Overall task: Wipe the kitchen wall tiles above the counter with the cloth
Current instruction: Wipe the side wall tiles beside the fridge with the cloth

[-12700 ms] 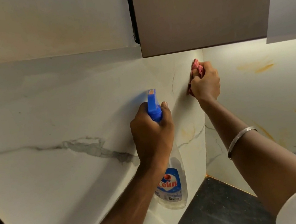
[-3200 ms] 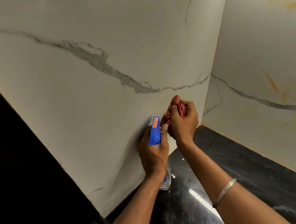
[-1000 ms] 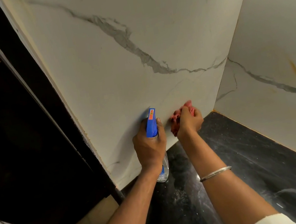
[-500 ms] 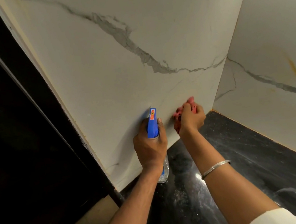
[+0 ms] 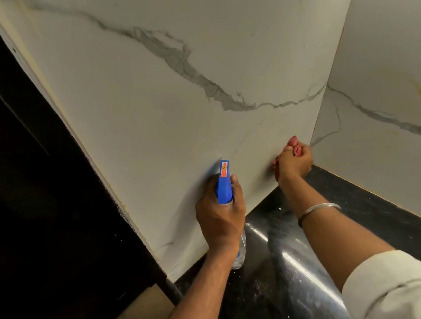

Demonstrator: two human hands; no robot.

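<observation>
Two wall tiles (image 5: 159, 117) meet in a corner above the tabletop (image 5: 362, 213). Right hand (image 5: 294, 162) presses cloth (image 5: 295, 146) on left tile, low, near the corner. Left hand (image 5: 221, 213) with spray bottle (image 5: 224, 184) sits left of it, bottle base above tabletop edge.

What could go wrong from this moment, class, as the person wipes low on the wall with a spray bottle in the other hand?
The right hand grips the pink cloth bunched small, so it may skip patches and miss the corner seam. The left hand holds the spray bottle close to the wall tile; it could knock it or spray by accident. Drips could land on the black counter, which already looks smeared.
</observation>
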